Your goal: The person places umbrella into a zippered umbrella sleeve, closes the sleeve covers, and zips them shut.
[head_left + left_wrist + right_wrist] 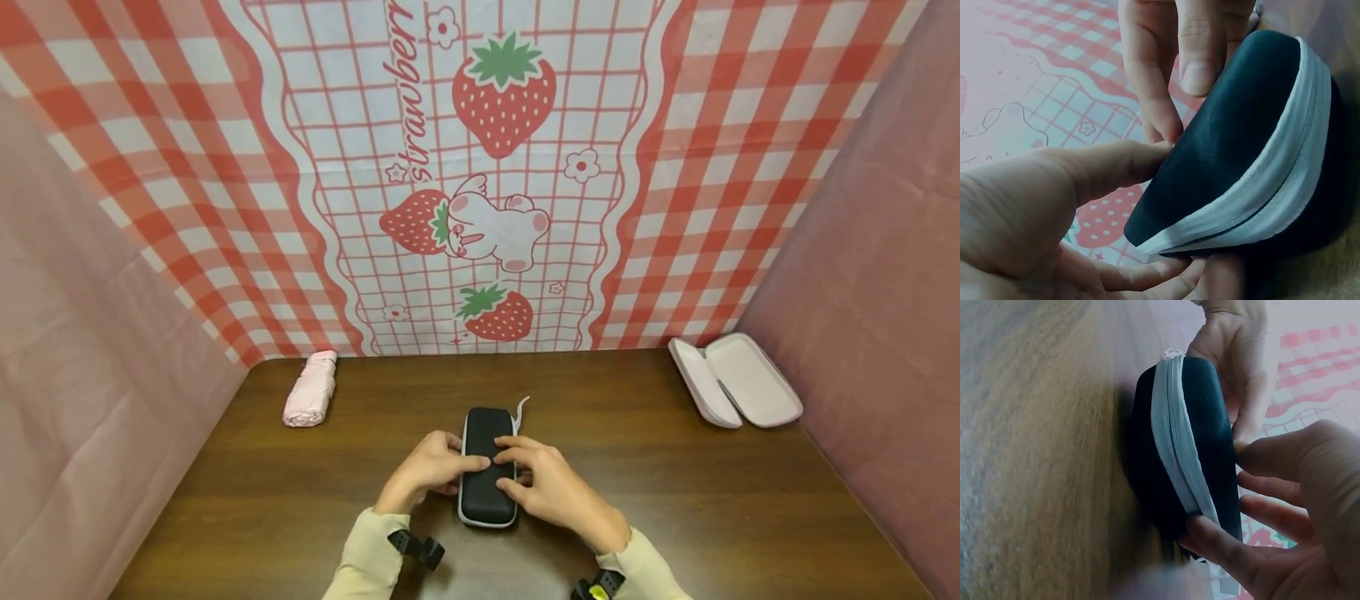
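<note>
A black zip case (487,483) with a white zipper edge lies lengthwise on the brown table. My left hand (431,465) grips its left side, thumb on the lid and fingers along the lower edge in the left wrist view. From the right, my right hand (551,487) rests its thumb and fingertips on the lid. In the right wrist view, one of its fingers (1216,540) touches the white zipper (1175,434) along the side. A white pull strap (521,408) sticks out at the case's far right corner. The zipper looks closed along the visible side.
A rolled pink cloth (311,390) lies at the back left of the table (390,400). An open pale case (752,382) sits at the back right. A strawberry-print cloth (622,208) hangs behind, with pink cloth walls on both sides.
</note>
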A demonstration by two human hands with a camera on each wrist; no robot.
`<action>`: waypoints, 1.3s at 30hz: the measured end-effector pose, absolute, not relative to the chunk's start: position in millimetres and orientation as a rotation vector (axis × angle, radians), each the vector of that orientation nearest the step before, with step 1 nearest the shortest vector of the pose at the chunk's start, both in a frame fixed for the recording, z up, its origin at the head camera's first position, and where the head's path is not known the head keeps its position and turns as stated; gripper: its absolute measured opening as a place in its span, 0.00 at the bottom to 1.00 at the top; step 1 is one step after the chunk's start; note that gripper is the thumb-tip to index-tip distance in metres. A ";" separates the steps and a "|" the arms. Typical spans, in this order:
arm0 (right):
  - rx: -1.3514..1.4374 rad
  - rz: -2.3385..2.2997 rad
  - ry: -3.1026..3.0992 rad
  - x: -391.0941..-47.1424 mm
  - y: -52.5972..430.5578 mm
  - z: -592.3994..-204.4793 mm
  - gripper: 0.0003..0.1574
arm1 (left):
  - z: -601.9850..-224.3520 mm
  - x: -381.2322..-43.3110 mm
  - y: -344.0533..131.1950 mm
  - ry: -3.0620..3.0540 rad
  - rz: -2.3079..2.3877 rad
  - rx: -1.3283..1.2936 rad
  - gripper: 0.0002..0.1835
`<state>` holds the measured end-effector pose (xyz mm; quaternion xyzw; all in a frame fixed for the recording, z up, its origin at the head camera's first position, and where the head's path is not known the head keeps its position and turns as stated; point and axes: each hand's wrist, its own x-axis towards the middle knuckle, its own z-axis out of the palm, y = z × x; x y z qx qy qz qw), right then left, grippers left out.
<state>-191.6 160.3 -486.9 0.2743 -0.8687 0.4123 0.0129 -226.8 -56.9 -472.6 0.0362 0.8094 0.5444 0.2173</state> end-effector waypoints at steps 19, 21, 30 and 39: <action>0.915 1.233 -2.570 -194.4 169.7 -480.0 0.24 | -478.4 -236.5 -51.8 1.829 1.795 0.131 0.32; 0.921 1.231 -2.534 -195.6 170.5 -476.8 0.26 | -476.8 -237.8 -52.4 1.811 1.828 0.142 0.32; 0.936 1.119 -2.448 -201.2 181.6 -466.5 0.29 | -473.6 -237.9 -49.9 1.733 1.870 0.172 0.34; 0.827 0.987 -2.384 -204.7 194.5 -461.7 0.29 | -472.1 -235.2 -47.8 1.712 1.849 0.215 0.34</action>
